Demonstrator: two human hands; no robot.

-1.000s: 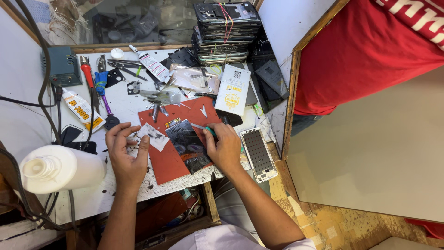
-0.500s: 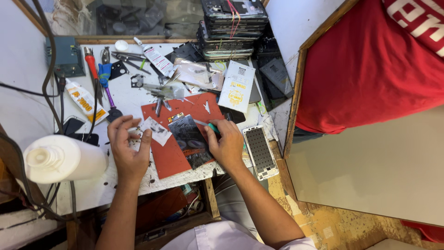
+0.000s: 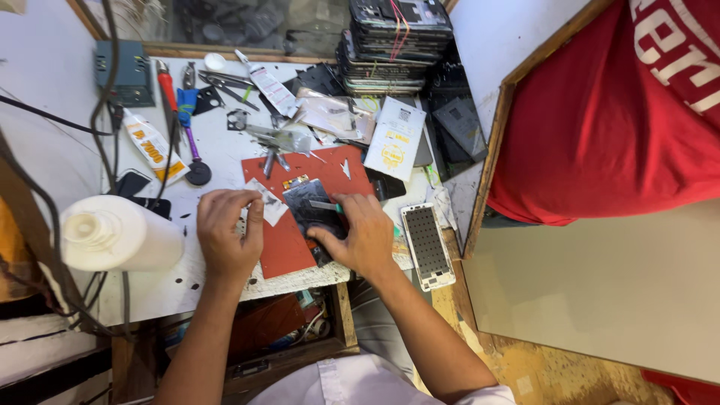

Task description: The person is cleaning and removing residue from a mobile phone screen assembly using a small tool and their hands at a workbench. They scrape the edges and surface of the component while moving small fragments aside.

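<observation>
I look down on a red mat (image 3: 289, 251). A dark opened phone body (image 3: 311, 206) lies at the mat's centre, long axis running away from me. My right hand (image 3: 360, 238), nearer, pinches a green-tipped tool (image 3: 330, 205) over it. My left hand (image 3: 229, 232) rests curled at the mat's left edge, fingertips on a small white scrap (image 3: 268, 204).

My single head-worn camera looked steeply down, from close above, at my workbench (image 3: 217, 154), both hands in frame.
</observation>
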